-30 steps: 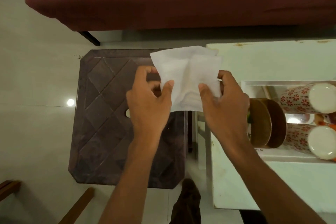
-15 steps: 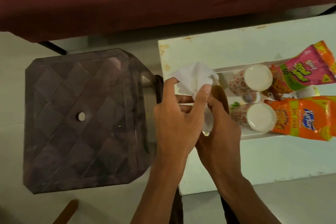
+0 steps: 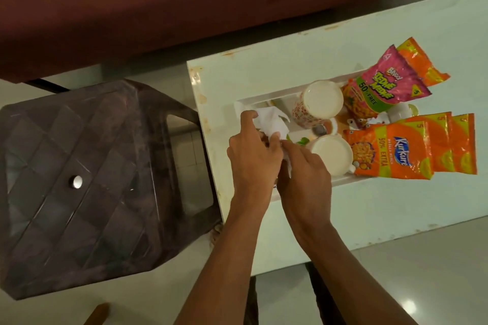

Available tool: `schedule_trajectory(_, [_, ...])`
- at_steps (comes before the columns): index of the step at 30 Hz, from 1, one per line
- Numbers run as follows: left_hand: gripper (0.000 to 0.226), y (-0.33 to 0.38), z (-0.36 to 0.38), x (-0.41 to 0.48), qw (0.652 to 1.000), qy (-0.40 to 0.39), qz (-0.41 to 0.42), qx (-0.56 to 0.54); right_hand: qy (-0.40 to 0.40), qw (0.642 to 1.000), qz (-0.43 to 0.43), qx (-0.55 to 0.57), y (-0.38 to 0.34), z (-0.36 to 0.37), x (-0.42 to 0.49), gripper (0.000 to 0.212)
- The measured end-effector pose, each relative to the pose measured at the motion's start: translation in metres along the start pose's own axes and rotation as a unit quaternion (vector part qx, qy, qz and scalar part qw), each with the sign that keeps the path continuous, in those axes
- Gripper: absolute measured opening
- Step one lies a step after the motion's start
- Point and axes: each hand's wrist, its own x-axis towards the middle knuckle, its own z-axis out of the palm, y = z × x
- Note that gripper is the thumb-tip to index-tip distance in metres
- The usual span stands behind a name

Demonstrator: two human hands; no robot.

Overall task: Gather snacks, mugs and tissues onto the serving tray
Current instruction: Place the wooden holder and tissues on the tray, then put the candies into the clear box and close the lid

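Both hands meet over the near-left end of the white tray [image 3: 266, 101], which sits on the pale table [image 3: 369, 208]. The left hand [image 3: 253, 158] pinches a crumpled white tissue [image 3: 272, 124] between thumb and forefinger, the forefinger stretched forward onto the paper. The right hand [image 3: 303, 174] presses in against the left, its fingertips closed on the tissue's lower edge. The tissue lies just ahead of both grips, inside the tray's left end.

Just right of the grips two patterned mugs lie on their sides in the tray: the far mug [image 3: 319, 103] and the near mug [image 3: 331, 154], the latter almost touching the right hand. Beyond them to the right, a pink snack packet [image 3: 383, 84] and orange snack packets [image 3: 412, 148] rest across the tray's right end. Well to the left of the grips stands a dark brown stool [image 3: 79, 179].
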Motion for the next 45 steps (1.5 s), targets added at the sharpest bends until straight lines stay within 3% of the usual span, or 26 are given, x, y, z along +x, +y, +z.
schedule_trajectory(6, [0.032, -0.007, -0.001, -0.002, 0.999, 0.037, 0.003, -0.016, 0.009, 1.000, 0.017, -0.012, 0.000, 0.002, 0.001, 0.030])
schedule_trajectory(13, [0.028, -0.034, -0.019, -0.017, 0.998, 0.015, -0.034, -0.044, 0.066, 0.996, 0.040, 0.053, 0.006, -0.032, -0.027, 0.022])
schedule_trajectory(19, [0.022, -0.066, -0.033, -0.030, 0.999, 0.010, -0.033, -0.025, 0.105, 0.982, 0.066, 0.144, 0.062, -0.125, -0.050, 0.023])
schedule_trajectory(24, [0.028, -0.082, -0.023, -0.028, 0.997, 0.021, -0.077, 0.008, 0.161, 0.971, 0.109, 0.136, 0.162, -0.219, 0.015, 0.016])
schedule_trajectory(27, [0.030, -0.083, -0.014, -0.026, 0.994, 0.042, -0.095, 0.036, 0.101, 0.973, 0.146, 0.144, 0.228, -0.239, 0.080, 0.017])
schedule_trajectory(31, [0.030, -0.077, 0.007, -0.022, 0.990, 0.052, -0.132, -0.004, -0.074, 0.915, 0.239, 0.317, 0.292, -0.221, 0.149, 0.027])
schedule_trajectory(35, [0.034, -0.072, 0.028, -0.012, 0.978, 0.072, -0.171, -0.101, -0.244, 0.874, 0.249, 0.338, 0.315, -0.191, 0.173, 0.037])
schedule_trajectory(40, [0.034, -0.071, 0.044, -0.005, 0.961, 0.060, -0.196, -0.186, -0.323, 0.858, 0.230, 0.326, 0.313, -0.157, 0.190, 0.037])
schedule_trajectory(45, [0.038, -0.073, 0.042, 0.007, 0.951, 0.054, -0.204, -0.224, -0.381, 0.820, 0.242, 0.352, 0.312, -0.144, 0.203, 0.041])
